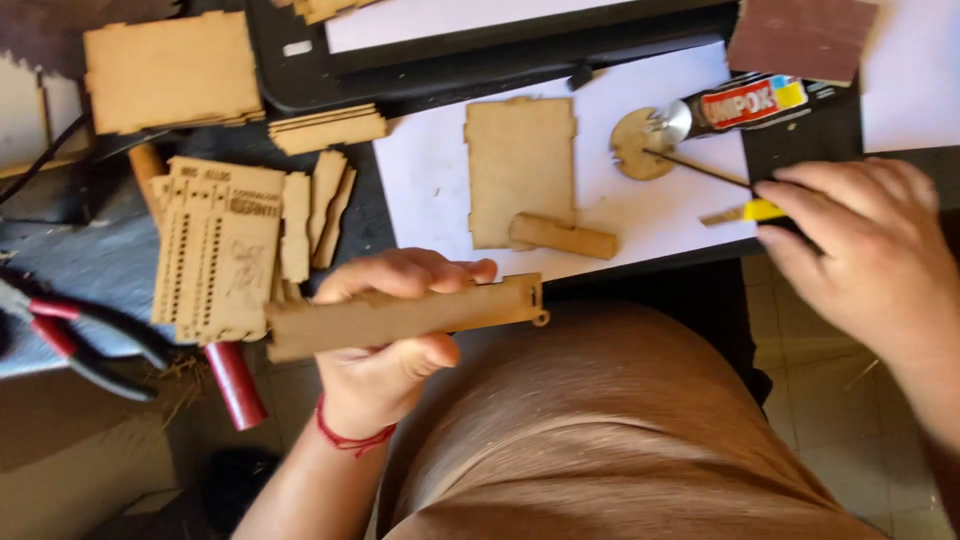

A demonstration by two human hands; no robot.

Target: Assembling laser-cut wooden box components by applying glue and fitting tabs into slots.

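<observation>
My left hand [385,340] grips a long, flat wooden strip [400,316] held level over my lap, its notched end pointing right. My right hand [860,255] rests at the table's edge with its fingertips on a small yellow-handled tool [762,211] whose thin dark rod [695,168] reaches toward a round wooden disc [640,145]. A glue tube [740,103] lies just above the disc on white paper [430,180]. A rectangular wooden panel [520,170] and a short wooden dowel [563,237] lie on the paper between my hands.
Laser-cut wooden panels [215,250] and stacked sheets [170,70] lie at the left. Red-handled pliers [70,335] sit at the far left, a red cylinder [235,385] below the panels. A brown sandpaper sheet [800,35] is at the top right.
</observation>
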